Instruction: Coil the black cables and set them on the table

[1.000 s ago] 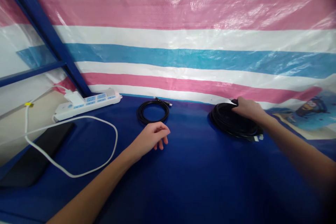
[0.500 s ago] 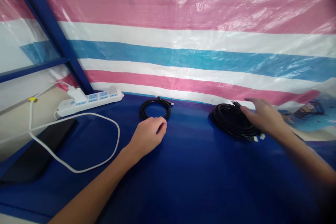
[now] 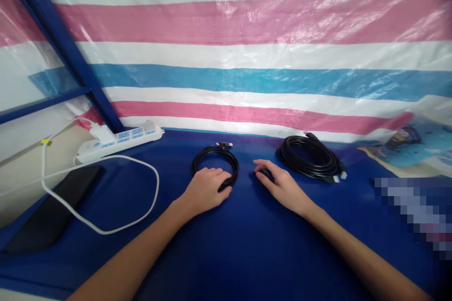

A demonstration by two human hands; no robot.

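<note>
A small coil of thin black cable [image 3: 215,160] lies on the blue table cover [image 3: 247,244] near the middle. My left hand [image 3: 206,190] rests on the coil's near edge, fingers curled over the cable. My right hand [image 3: 280,186] lies flat on the cover between the two coils, fingers apart, holding nothing. A larger, thicker coil of black cable [image 3: 309,157] with plugs at its ends sits to the right, apart from both hands.
A white power strip [image 3: 120,141] with a plugged-in white charger lies at the back left. Its white cord [image 3: 106,197] loops over the cover beside a black phone [image 3: 52,207]. A striped plastic sheet [image 3: 247,56] forms the back wall. A blue metal post [image 3: 67,51] rises at left.
My right hand left the large coil and moved left onto the cover. My left hand moved forward onto the small coil, which has shifted slightly toward me.
</note>
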